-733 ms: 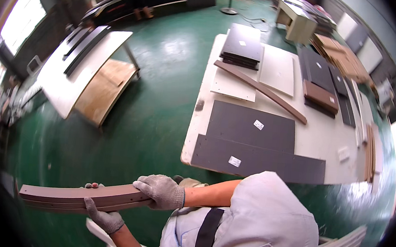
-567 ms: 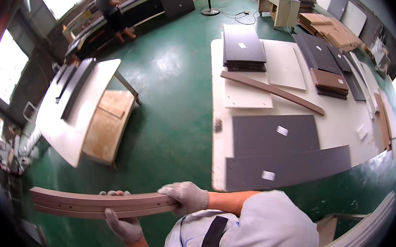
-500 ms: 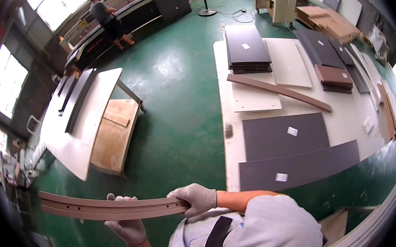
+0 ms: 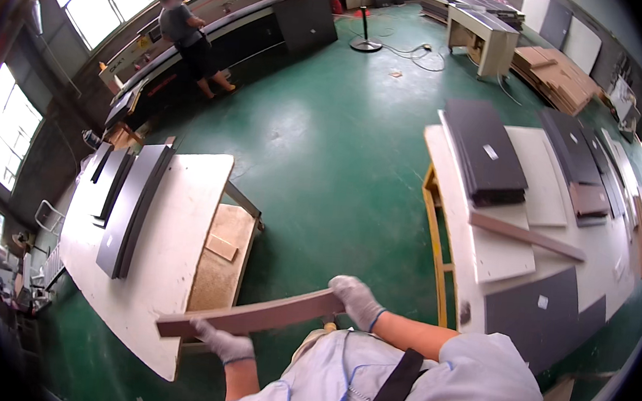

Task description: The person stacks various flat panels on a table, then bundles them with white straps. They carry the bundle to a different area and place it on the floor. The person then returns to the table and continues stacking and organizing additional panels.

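A long, narrow brown board point(image 4: 261, 316) hangs level in front of my body, with its plain broad face showing. My gloved left hand point(image 4: 226, 343) closes on its lower edge near the left end. At the other end my gloved right hand point(image 4: 358, 301) wraps over the board. The board's left tip overlaps the near corner of the white-topped table point(image 4: 168, 241) in the picture; whether they touch I cannot tell. Both gloves are pale grey, and some fingers are hidden behind the board.
Dark panels point(image 4: 133, 211) lie on the left table, above a wooden shelf point(image 4: 216, 268). On the right, a white-topped table point(image 4: 451, 235) carries stacked dark panels point(image 4: 486, 150) and a brown strip point(image 4: 528, 238). Farther off are a person point(image 4: 186, 36) by a long machine and a standing fan point(image 4: 365, 44).
My body has turned left, bringing the left table closer. The board has rolled so its drilled holes no longer show, and my left hand has shifted toward its left end.
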Demonstrator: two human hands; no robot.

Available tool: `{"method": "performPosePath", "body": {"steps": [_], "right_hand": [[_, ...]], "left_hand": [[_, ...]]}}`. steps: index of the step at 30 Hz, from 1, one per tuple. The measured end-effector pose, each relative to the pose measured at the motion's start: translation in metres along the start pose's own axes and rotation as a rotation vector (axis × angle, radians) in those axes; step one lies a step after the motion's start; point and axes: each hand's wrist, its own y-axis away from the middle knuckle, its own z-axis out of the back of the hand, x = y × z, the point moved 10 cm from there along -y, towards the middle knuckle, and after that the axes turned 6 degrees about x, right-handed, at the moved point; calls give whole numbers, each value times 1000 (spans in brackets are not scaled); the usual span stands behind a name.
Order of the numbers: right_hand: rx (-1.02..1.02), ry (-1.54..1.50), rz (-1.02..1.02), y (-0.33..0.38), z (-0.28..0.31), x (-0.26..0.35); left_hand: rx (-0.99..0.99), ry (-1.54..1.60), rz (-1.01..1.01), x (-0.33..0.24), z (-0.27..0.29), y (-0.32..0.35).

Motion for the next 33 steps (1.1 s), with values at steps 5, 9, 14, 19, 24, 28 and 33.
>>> {"method": "performPosePath", "body": {"steps": [5,9,14,19,24,28,33], "right_hand": [[-419,-529,-42,-132,111,-44],[-707,-336,-247,-195,214,-64],[-799,-200,-304,-305,309,-117],[-764,-75,-272,-439,409,-121],[-841,45,-266,-542,524,-157],[-949,203,-266,-604,627,-195],[-1217,145,-551,-589,718,-242]], "left_hand": [[409,47,282,83,-216,-132],[693,1,107,104,-371,-255],[894,-265,237,190,-503,-371],[1043,-771,469,280,-595,-464],[1079,-771,434,381,-739,-494],[1314,-928,502,494,-877,-526],[1567,-790,735,644,-1099,-473]]}}
